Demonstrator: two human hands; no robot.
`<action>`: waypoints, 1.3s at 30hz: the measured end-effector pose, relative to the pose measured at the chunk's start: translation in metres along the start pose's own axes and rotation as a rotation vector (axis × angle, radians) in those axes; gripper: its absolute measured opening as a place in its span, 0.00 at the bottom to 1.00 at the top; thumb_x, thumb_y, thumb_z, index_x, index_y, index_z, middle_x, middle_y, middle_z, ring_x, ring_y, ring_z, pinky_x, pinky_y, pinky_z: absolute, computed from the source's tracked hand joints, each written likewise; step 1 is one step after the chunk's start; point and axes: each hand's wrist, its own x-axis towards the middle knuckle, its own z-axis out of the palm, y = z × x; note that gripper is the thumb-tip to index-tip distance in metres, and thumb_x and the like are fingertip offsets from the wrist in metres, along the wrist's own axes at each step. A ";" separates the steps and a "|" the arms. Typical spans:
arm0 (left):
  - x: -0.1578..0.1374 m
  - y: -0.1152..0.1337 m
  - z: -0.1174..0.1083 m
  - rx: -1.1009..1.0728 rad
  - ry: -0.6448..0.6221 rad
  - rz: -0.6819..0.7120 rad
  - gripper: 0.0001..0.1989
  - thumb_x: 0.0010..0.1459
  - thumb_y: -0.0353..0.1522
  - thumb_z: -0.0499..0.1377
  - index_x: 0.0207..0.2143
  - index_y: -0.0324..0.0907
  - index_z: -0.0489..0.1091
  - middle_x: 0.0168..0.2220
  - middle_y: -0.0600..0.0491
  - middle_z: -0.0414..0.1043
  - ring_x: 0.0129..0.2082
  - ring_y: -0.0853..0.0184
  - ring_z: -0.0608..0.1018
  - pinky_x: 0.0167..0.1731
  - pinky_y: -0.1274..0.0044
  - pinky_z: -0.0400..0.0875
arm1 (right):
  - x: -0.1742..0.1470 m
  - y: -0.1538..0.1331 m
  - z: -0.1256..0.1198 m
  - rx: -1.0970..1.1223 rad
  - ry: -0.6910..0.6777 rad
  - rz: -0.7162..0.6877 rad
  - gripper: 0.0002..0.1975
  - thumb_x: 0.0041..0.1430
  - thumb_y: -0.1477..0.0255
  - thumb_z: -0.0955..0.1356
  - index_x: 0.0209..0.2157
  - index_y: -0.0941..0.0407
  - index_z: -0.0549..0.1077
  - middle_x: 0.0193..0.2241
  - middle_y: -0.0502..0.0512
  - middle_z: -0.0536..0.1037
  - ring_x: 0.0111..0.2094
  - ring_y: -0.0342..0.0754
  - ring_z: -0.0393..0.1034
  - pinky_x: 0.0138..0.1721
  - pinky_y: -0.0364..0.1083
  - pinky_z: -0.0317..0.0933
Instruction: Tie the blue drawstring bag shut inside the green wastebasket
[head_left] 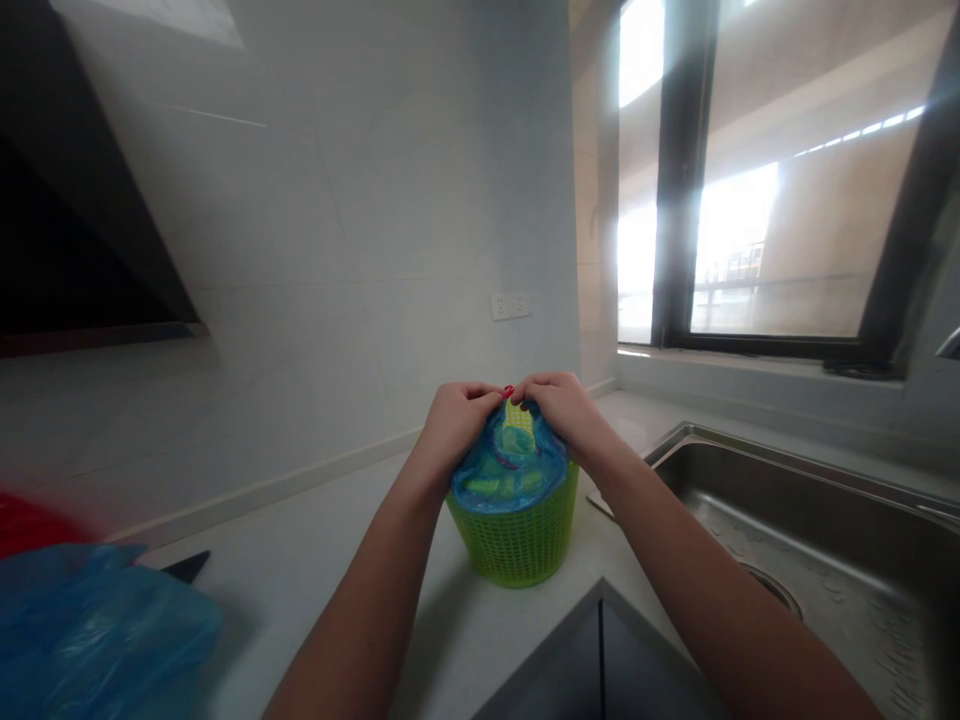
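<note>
A lime-green mesh basket (517, 550) stands upright on the white countertop (322, 560). A translucent blue plastic bag (506, 493) lines its mouth and folds over the near rim. At the basket's far side, my left hand (465, 420) pinches the bag's edge beside a small red strip (509, 391). Just right of that strip, my right hand (561, 405) has its fingers closed on the bag's edge too. Between the two hands, part of the basket's inner mesh shows uncovered. My fingers partly hide the far rim.
Right of the basket lies a stainless steel sink (675, 445), under a dark-framed window (679, 200). Another blue plastic bag (112, 630) and a blurred red item (34, 525) are at the lower left. A grey angular object (600, 650) juts up at the front. A wall socket (510, 306) sits behind.
</note>
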 end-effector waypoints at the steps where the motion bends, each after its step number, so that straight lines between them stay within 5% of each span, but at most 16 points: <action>1: 0.000 -0.001 0.000 0.023 0.000 -0.010 0.08 0.47 0.34 0.65 0.27 0.39 0.80 0.25 0.50 0.78 0.23 0.67 0.73 0.24 0.78 0.64 | 0.001 0.001 -0.001 -0.031 0.011 0.008 0.10 0.43 0.77 0.63 0.19 0.56 0.76 0.19 0.49 0.74 0.26 0.44 0.66 0.31 0.43 0.58; 7: 0.000 -0.009 -0.003 0.032 -0.053 -0.114 0.11 0.47 0.38 0.65 0.24 0.37 0.78 0.21 0.50 0.73 0.19 0.67 0.70 0.18 0.78 0.58 | -0.003 -0.002 -0.002 -0.328 0.024 -0.093 0.16 0.45 0.81 0.62 0.22 0.53 0.81 0.26 0.51 0.81 0.32 0.47 0.72 0.37 0.44 0.61; 13: 0.006 -0.005 0.002 -0.041 0.140 0.095 0.04 0.45 0.31 0.62 0.25 0.40 0.75 0.24 0.53 0.74 0.23 0.69 0.71 0.24 0.79 0.61 | -0.005 -0.003 0.000 -0.438 -0.002 -0.078 0.16 0.45 0.82 0.64 0.24 0.53 0.83 0.23 0.52 0.81 0.29 0.48 0.72 0.35 0.45 0.61; 27: 0.005 -0.002 0.002 0.049 0.134 0.056 0.08 0.47 0.32 0.60 0.26 0.40 0.80 0.28 0.49 0.79 0.28 0.64 0.75 0.27 0.76 0.64 | -0.005 -0.001 0.000 -0.379 -0.134 -0.028 0.14 0.46 0.76 0.64 0.26 0.54 0.83 0.19 0.48 0.76 0.22 0.43 0.63 0.26 0.43 0.53; 33: 0.005 -0.001 0.002 -0.062 0.155 0.181 0.05 0.46 0.28 0.59 0.28 0.42 0.75 0.19 0.58 0.69 0.18 0.71 0.65 0.20 0.79 0.54 | -0.005 0.001 0.000 -0.406 -0.163 -0.029 0.12 0.46 0.74 0.65 0.25 0.55 0.82 0.17 0.48 0.74 0.22 0.42 0.61 0.25 0.44 0.50; 39: 0.003 -0.001 0.003 0.015 0.038 0.091 0.10 0.47 0.30 0.58 0.28 0.41 0.80 0.27 0.50 0.78 0.26 0.66 0.74 0.28 0.77 0.64 | -0.002 0.005 -0.001 -0.306 -0.167 -0.047 0.12 0.45 0.74 0.64 0.23 0.56 0.81 0.20 0.48 0.75 0.23 0.42 0.62 0.27 0.43 0.52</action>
